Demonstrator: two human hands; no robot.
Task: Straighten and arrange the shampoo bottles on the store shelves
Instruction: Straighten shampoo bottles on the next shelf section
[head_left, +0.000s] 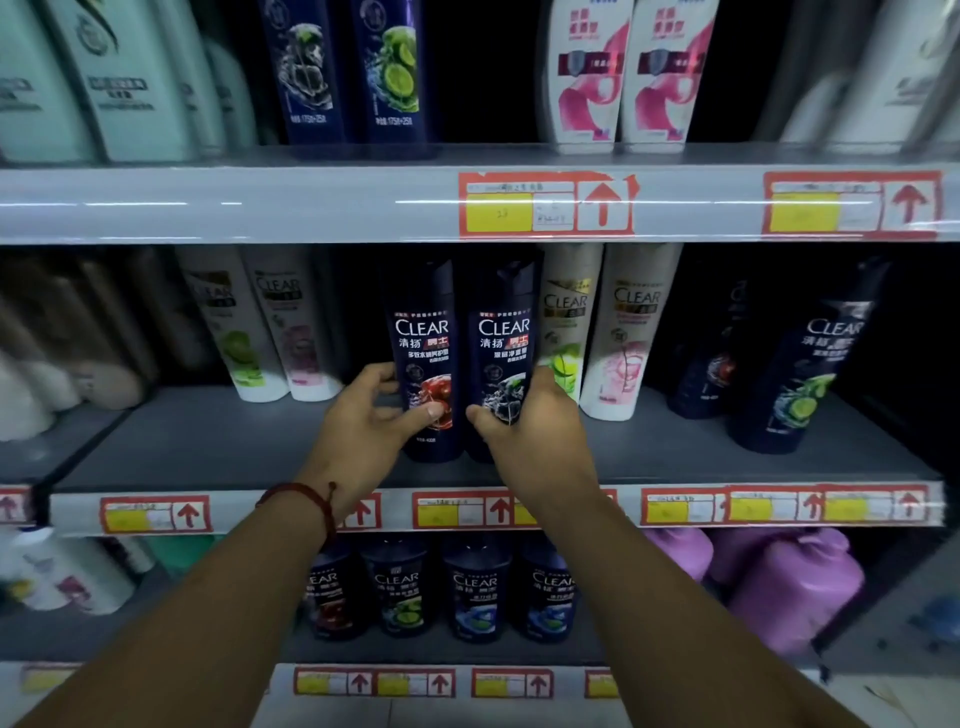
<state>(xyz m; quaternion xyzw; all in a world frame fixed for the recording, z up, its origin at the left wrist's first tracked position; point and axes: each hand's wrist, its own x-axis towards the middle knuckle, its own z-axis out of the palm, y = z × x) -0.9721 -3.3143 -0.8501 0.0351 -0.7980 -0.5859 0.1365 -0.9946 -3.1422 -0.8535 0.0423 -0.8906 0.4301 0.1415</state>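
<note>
Navy plastic marks the two bottles being handled. They stand upright and touching side by side, mid-way along the middle shelf (208, 441), set nearer its front edge than their neighbours. The left hand (363, 415) grasps the red-pictured bottle (423, 358) low down, with the thumb across its front and the fingers curled round its left side. The right hand (530, 431) likewise clasps the grey-pictured bottle (503, 353) — thumb on the label, fingers wrapped round the right flank. A red string bracelet (306, 499) circles the left wrist. Just right of the pair stand two white bottles (631, 332), farther back. Well to the right, a dark lime-pictured bottle (810, 374) leans. Red-and-yellow price tags (156, 513) line the shelf edge, and below it sit four dark bottles (475, 597) and purple jugs (789, 587).
</note>
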